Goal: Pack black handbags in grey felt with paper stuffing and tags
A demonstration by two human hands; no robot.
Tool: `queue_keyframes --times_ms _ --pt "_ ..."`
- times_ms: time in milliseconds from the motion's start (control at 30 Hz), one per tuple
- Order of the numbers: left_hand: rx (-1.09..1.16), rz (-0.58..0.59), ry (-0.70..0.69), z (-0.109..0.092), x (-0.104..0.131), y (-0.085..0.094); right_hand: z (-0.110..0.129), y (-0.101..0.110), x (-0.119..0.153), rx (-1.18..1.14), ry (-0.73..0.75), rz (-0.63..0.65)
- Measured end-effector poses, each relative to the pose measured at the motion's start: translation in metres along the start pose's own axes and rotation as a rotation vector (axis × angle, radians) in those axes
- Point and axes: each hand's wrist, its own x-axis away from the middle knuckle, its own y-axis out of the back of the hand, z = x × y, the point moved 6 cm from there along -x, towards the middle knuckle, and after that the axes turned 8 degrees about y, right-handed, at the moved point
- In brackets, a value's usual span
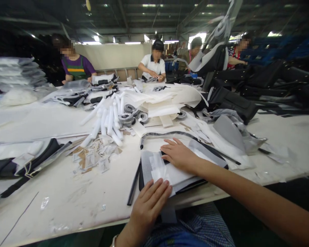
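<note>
A black bag (140, 180) lies flat at the table's front edge, mostly covered by white wrapping sheets (148, 164). Its dark handle (167, 133), wrapped in clear film, arches along the far side. My left hand (151, 199) rests at the near edge of the sheets, fingers straight and close together, palm down. Farther up, my right hand (179, 155) presses flat on the bag and sheets with its fingers spread. A strip of white paper (158, 164) lies between the two hands. Whatever is under my palms is hidden.
White paper rolls (109, 120), coiled straps (127, 119) and stacked white sheets (167, 99) fill the middle. Small tags (89, 157) lie left of the bag. Another wrapped bag (25, 161) is far left; black bags (231, 99) pile up right. Several co-workers (154, 63) stand opposite.
</note>
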Motion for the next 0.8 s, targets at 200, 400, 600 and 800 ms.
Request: queue_keyframes --times_ms 200,400,600,800 --pt "-0.017 -0.007 -0.007 -0.001 0.001 -0.002 -0.007 -0.028 -0.035 -0.109 0.114 0.214" --pt "-0.020 -0.054 -0.002 -0.001 -0.006 0.005 -0.009 -0.017 -0.031 -0.178 0.125 0.154" --pt "-0.001 -0.026 0.007 -0.001 -0.006 0.005 0.043 0.026 0.082 -0.144 0.339 -0.502" --pt "0.066 0.035 0.046 0.001 -0.004 0.005 0.102 -0.039 0.141 0.065 0.519 -0.291"
